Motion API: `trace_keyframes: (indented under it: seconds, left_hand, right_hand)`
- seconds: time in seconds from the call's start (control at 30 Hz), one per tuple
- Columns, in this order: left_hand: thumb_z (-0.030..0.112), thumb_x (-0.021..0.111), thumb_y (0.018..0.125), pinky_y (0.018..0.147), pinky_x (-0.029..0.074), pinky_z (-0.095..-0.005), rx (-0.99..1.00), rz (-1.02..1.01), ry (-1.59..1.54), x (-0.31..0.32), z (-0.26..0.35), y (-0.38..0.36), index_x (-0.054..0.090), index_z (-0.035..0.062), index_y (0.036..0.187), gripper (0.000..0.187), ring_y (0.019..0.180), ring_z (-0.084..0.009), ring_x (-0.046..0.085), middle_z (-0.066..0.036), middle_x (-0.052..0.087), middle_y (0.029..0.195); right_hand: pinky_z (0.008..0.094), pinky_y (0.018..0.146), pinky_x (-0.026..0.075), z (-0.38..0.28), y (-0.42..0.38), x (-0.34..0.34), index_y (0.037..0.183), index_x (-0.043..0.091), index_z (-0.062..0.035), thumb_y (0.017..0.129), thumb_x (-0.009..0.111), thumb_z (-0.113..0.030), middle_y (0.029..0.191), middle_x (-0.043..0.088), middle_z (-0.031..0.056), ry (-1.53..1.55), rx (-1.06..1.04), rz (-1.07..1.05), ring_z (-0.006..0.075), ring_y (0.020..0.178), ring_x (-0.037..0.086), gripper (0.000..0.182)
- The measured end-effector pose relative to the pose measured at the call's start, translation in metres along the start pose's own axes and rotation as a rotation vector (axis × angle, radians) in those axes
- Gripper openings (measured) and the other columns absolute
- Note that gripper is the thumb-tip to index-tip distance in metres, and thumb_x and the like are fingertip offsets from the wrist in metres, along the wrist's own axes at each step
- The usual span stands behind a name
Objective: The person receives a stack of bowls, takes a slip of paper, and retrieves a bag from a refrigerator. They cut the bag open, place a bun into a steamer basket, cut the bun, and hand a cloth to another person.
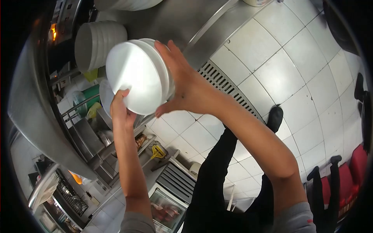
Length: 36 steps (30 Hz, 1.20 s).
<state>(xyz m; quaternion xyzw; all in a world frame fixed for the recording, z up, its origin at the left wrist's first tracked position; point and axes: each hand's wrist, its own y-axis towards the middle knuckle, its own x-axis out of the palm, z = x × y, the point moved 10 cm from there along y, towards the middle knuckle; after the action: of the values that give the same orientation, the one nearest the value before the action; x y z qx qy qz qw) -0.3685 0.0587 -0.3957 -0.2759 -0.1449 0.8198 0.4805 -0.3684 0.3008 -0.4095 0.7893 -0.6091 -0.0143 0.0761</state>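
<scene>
A small stack of white bowls [134,77] is tilted in front of me, with the rims of more than one showing on its right side. My left hand [122,108] grips the stack at its lower left edge, the thumb lying on the face of the front bowl. Around the right side of the stack curves my right hand [180,79], fingers at the top and thumb at the bottom. Part of its grip is hidden behind the bowls. Just left of the held stack stands another stack of white bowls [103,42] on the steel counter [167,23].
More white dishes [128,3] stand at the top edge. A flame [53,33] burns at the upper left. Below the counter are shelves with a green container [91,95]. A drain grate [229,89] runs along the tiled floor [287,50]. Red chairs [344,184] are at the lower right.
</scene>
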Motion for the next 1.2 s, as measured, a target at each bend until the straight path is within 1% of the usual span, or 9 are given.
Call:
trace_keyframes:
  seconds: [0.33,0.63,0.73,0.9,0.93,1.0,1.03,1.1,1.2]
  left_hand:
    - [0.003,0.052,0.085,0.086,0.054,-0.0358,-0.052,-0.152,-0.042,-0.011,0.007,0.078,0.052,-0.0052,0.113,0.029,0.1,-0.0248,0.064,-0.015,0.06,0.114]
    - [0.013,0.051,0.091,0.101,0.047,-0.0494,-0.075,-0.425,-0.255,0.025,0.0,0.011,0.039,-0.0068,0.129,0.045,0.118,-0.0345,0.053,-0.022,0.051,0.126]
    - [0.029,0.044,0.099,0.102,0.042,-0.0545,-0.042,-0.274,-0.15,-0.008,-0.035,-0.023,0.028,-0.001,0.14,0.053,0.127,-0.0394,0.043,-0.024,0.038,0.138]
    - [0.016,0.051,0.092,0.087,0.053,-0.0358,-0.082,-0.393,0.355,-0.03,-0.161,-0.148,0.048,0.0036,0.127,0.037,0.107,-0.0219,0.059,-0.01,0.059,0.115]
    - [0.017,0.056,0.091,0.084,0.054,-0.0372,-0.377,-0.327,0.166,-0.021,-0.176,-0.191,0.052,0.0029,0.124,0.036,0.1,-0.0217,0.062,-0.01,0.062,0.109]
    - [0.022,0.06,0.093,0.082,0.055,-0.0375,-0.466,-0.496,-0.023,-0.009,-0.19,-0.256,0.052,0.0014,0.124,0.038,0.101,-0.0237,0.064,-0.015,0.063,0.11]
    - [0.021,0.056,0.096,0.082,0.055,-0.0368,-0.363,-0.633,0.008,0.012,-0.153,-0.285,0.051,-0.0007,0.124,0.036,0.102,-0.0238,0.064,-0.016,0.062,0.113]
    - [0.013,0.052,0.097,0.081,0.055,-0.0342,-0.146,-0.701,-0.004,0.029,-0.092,-0.306,0.052,-0.0012,0.123,0.03,0.101,-0.0217,0.063,-0.014,0.062,0.115]
    - [0.0,0.052,0.091,0.078,0.052,-0.0288,0.416,-0.591,0.026,0.026,0.025,-0.285,0.055,0.0019,0.122,0.031,0.101,-0.0149,0.058,-0.009,0.058,0.121]
  right_hand:
    - [0.0466,0.108,0.035,-0.002,0.044,0.016,0.15,0.006,-0.0023,0.063,0.086,-0.022,0.144,0.013,0.043,-0.347,-0.071,0.131,0.0529,0.132,0.03,0.12]
    - [0.0454,0.106,0.038,0.004,0.029,0.012,0.148,0.014,-0.0015,0.071,0.081,-0.02,0.147,0.014,0.0379,-0.239,-0.032,0.298,0.0508,0.135,0.026,0.104]
    - [0.044,0.104,0.04,0.02,-0.013,-0.018,0.146,0.025,-0.0046,0.078,0.075,-0.017,0.15,0.019,0.0277,-0.274,0.18,0.298,0.0437,0.135,0.032,0.085]
    - [0.044,0.099,0.045,0.09,-0.223,-0.077,0.137,0.041,-0.0043,0.078,0.074,-0.014,0.148,0.026,0.027,-0.452,0.591,0.162,0.0453,0.121,0.048,0.068]
    - [0.0455,0.1,0.043,0.098,-0.286,-0.096,0.134,0.043,-0.0029,0.077,0.073,-0.014,0.146,0.029,0.0279,-0.471,0.726,0.075,0.0455,0.123,0.046,0.066]
    - [0.0458,0.097,0.044,0.101,-0.422,-0.135,0.13,0.049,-0.0021,0.078,0.07,-0.032,0.128,0.053,0.0273,-0.508,0.953,-0.123,0.0433,0.117,0.051,0.063]
    - [0.0451,0.095,0.046,0.129,-0.534,-0.165,0.125,0.055,-0.0022,0.079,0.067,-0.044,0.117,0.06,0.0264,-0.686,0.954,-0.053,0.0418,0.113,0.054,0.063]
    - [0.0431,0.095,0.046,0.089,-0.683,-0.214,0.117,0.063,-0.0014,0.081,0.064,-0.053,0.12,0.061,0.0199,-0.778,1.505,-0.376,0.0329,0.114,0.057,0.063]
    - [0.0412,0.084,0.052,-0.015,-0.772,-0.265,0.12,0.064,-0.0161,0.081,0.065,-0.049,0.107,0.067,0.0147,-0.862,1.735,-0.706,0.0293,0.094,0.066,0.051]
